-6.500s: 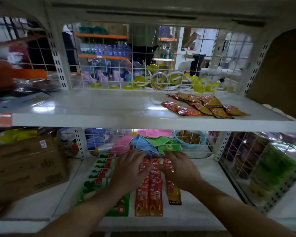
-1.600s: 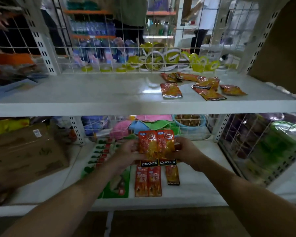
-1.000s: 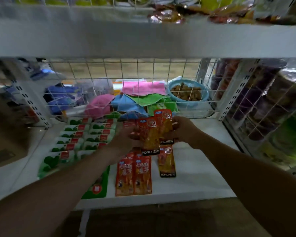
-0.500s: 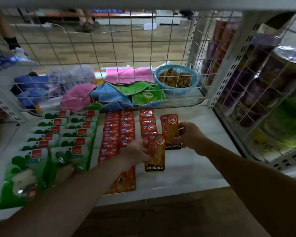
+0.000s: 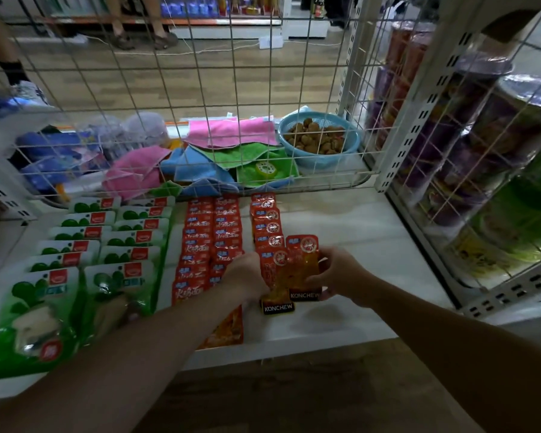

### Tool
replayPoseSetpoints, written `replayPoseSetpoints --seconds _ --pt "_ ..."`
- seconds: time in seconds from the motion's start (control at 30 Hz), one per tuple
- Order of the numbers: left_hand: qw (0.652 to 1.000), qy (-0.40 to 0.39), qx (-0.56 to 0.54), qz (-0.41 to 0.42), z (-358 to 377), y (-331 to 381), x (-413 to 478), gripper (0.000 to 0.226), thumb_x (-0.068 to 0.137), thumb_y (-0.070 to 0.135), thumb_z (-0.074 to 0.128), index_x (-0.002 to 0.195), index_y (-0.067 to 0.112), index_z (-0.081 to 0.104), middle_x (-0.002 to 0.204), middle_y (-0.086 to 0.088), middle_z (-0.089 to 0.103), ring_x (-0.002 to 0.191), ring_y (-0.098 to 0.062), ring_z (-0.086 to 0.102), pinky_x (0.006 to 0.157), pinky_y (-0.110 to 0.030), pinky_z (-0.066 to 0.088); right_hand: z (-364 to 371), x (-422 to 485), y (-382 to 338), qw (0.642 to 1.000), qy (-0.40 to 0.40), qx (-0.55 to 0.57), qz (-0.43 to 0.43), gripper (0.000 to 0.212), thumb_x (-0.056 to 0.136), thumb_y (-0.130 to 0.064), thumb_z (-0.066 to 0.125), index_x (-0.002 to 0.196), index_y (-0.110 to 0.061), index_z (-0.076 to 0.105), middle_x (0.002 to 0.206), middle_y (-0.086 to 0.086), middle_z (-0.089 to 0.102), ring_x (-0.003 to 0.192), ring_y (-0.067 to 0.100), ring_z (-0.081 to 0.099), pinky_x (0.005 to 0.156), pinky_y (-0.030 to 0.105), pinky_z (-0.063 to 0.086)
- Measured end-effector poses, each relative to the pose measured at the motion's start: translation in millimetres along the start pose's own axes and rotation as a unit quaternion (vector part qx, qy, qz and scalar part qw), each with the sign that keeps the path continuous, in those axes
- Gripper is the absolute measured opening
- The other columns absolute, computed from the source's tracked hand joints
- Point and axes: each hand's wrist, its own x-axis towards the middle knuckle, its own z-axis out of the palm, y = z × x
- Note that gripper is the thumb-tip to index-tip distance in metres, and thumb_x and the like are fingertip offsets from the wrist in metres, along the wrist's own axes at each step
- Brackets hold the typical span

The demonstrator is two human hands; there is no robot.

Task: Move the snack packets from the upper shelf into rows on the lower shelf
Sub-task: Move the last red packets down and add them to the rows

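Both hands are over the white lower shelf [image 5: 350, 226]. My left hand [image 5: 245, 273] grips one orange KONCHEW packet [image 5: 275, 295] at the front of the orange packet row [image 5: 266, 225]. Overlapping it on the right is a second orange KONCHEW packet [image 5: 303, 270], pinched by my right hand [image 5: 338, 273] at its right edge. Left of them lie two rows of red packets [image 5: 211, 242] and two rows of green packets [image 5: 103, 242]. The upper shelf is out of view.
A wire mesh back panel [image 5: 200, 98] closes the shelf's rear; behind it lie coloured cloths [image 5: 228, 142] and a blue basket of brown snacks [image 5: 319, 139]. A mesh side wall [image 5: 450, 170] with tall jars stands right. White shelf surface shows right of the orange row.
My view has dropped from the upper shelf to the lower one. Both hands brought the two orange packets down to the front of the orange row, now close together and overlapping.
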Motion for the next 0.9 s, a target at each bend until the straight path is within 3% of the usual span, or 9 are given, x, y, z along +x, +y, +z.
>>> replayPoseSetpoints --seconds 0.13,0.47,0.63,0.73,0.9 --pt "1.000 -0.010 -0.004 -0.003 -1.9 3.6 1.4 0.043 0.090 0.019 0.070 0.127 0.008 0.052 0.129 -0.009 0.056 0.122 -0.025 0.056 0.100 -0.032 0.047 18.7 -3.8 5.5 0.999 -0.025 -0.036 0.005 0.048 0.081 -0.002 0.077 0.123 -0.012 0.056 0.109 0.006 0.066 0.102 0.027 0.069 0.077 0.044 0.063" --pt "0.998 -0.025 0.057 -0.014 4.3 1.0 4.7 0.052 0.085 0.021 0.076 0.130 0.009 0.051 0.129 -0.011 0.059 0.117 -0.027 0.060 0.100 -0.038 0.052 44.0 -8.1 15.6 0.996 -0.050 -0.075 0.023 0.053 0.079 -0.008 0.081 0.126 -0.012 0.055 0.115 0.004 0.065 0.108 0.024 0.067 0.082 0.041 0.062" --pt "0.998 -0.021 0.065 -0.007 -1.9 -0.7 1.8 0.051 0.084 0.018 0.077 0.129 0.010 0.052 0.128 -0.010 0.059 0.116 -0.026 0.060 0.098 -0.036 0.053 47.3 -11.2 16.2 0.988 -0.024 -0.155 -0.018 0.052 0.081 -0.016 0.081 0.125 -0.013 0.054 0.104 -0.007 0.061 0.099 0.013 0.064 0.073 0.023 0.058" --pt "0.997 -0.028 0.073 -0.004 -5.0 -2.5 -1.4 0.055 0.079 0.013 0.082 0.127 0.009 0.053 0.126 -0.010 0.060 0.113 -0.026 0.062 0.096 -0.038 0.055 50.5 -13.5 16.5 0.981 0.013 -0.191 -0.035 0.050 0.081 -0.021 0.082 0.118 -0.017 0.049 0.102 -0.006 0.058 0.094 0.010 0.061 0.083 0.030 0.059" --pt "0.997 -0.037 0.060 -0.010 -7.6 -3.9 -5.7 0.053 0.078 0.006 0.081 0.123 0.008 0.055 0.121 -0.010 0.062 0.108 -0.026 0.065 0.091 -0.037 0.058 54.0 -12.1 16.5 0.974 0.021 -0.223 -0.041 0.068 0.079 -0.024 0.083 0.132 -0.013 0.042 0.123 0.007 0.062 0.108 0.021 0.067 0.094 0.040 0.057"
